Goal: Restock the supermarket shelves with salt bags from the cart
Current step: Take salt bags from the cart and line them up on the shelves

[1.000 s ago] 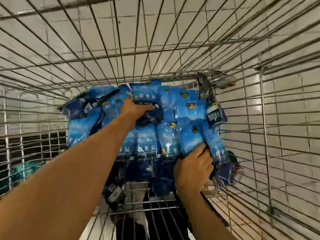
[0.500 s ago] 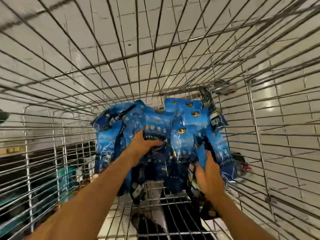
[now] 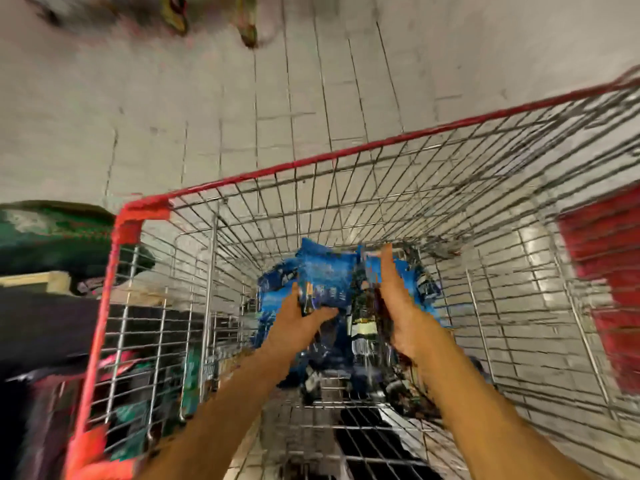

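Observation:
The view is motion-blurred. A wire shopping cart (image 3: 346,154) with a red rim fills the lower frame. A pile of blue salt bags (image 3: 275,299) lies at its far bottom end. My left hand (image 3: 294,323) grips one blue salt bag (image 3: 325,277) by its lower edge and holds it raised above the pile. My right hand (image 3: 396,306) stands beside it with straight fingers pointing up, pressed against the side of more blue bags (image 3: 415,289). Dark bags between the two hands are partly hidden.
A shelf unit with dark and green packages (image 3: 52,237) stands close on the left of the cart. A red object (image 3: 606,258) sits outside the cart's right wall. Grey tiled floor (image 3: 242,116) stretches ahead, with blurred goods (image 3: 247,29) at the top.
The view has pulled back and up, so the cart's red rim and the floor beyond now show. My left hand has lifted a bag off the pile; my right hand's fingers have straightened.

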`<state>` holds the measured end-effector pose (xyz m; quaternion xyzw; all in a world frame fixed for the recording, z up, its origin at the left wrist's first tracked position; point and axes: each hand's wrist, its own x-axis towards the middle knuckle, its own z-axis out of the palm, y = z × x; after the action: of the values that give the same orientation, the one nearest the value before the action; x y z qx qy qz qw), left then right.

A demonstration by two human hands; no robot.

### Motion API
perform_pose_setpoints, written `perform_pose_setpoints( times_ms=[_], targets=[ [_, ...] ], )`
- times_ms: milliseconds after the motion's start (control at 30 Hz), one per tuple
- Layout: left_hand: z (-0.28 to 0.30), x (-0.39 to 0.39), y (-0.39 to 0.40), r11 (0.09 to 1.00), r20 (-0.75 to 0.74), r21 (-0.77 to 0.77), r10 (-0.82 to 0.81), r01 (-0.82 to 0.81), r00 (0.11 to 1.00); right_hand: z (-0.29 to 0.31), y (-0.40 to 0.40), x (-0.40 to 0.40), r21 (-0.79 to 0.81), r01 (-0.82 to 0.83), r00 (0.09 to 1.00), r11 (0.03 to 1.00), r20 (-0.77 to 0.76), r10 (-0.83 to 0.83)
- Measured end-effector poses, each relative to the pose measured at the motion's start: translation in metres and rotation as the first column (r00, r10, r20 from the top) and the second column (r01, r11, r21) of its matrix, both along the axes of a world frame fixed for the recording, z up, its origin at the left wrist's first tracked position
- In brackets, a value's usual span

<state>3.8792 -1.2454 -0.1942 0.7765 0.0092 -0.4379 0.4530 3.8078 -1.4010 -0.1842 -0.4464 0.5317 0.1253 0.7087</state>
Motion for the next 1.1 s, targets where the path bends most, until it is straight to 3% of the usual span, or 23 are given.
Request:
perform_pose_setpoints(
  times_ms=[100,267,467,633,767,900,1100],
  targets=[
    [0.042,-0.010,0.026,0.981,-0.052,-0.094,0.166,-0.171,0.985,0.040,0.027,-0.018,0.050,-0.075,0.997,0.996,-0.022,0.076],
    [0.110,-0.035,0.074,0.912,-0.037,-0.231,0.339,-0.338,0.940,0.105,0.084,-0.041,0.072,-0.069,0.961,0.995,0.273,0.047],
    [0.191,-0.051,0.174,0.765,-0.067,-0.399,0.525,-0.505,0.849,0.154,0.129,-0.072,0.161,-0.037,0.912,0.986,0.409,-0.033],
    [0.257,-0.074,0.254,0.688,0.072,-0.511,0.633,-0.516,0.771,0.197,0.165,-0.070,0.164,-0.137,0.828,0.977,0.560,0.023],
    [0.304,-0.099,0.314,0.647,0.201,-0.558,0.713,-0.520,0.672,0.245,0.207,-0.050,-0.010,-0.343,0.612,0.939,0.756,0.231],
    [0.352,-0.127,0.362,0.628,0.347,-0.570,0.769,-0.530,0.537,0.294,0.252,-0.024,-0.217,-0.467,0.361,0.857,0.838,0.409],
    [0.415,-0.184,0.425,0.494,0.479,-0.628,0.854,-0.601,0.203,0.355,0.314,0.012,-0.360,-0.575,0.059,0.735,0.878,0.476]
  ],
)
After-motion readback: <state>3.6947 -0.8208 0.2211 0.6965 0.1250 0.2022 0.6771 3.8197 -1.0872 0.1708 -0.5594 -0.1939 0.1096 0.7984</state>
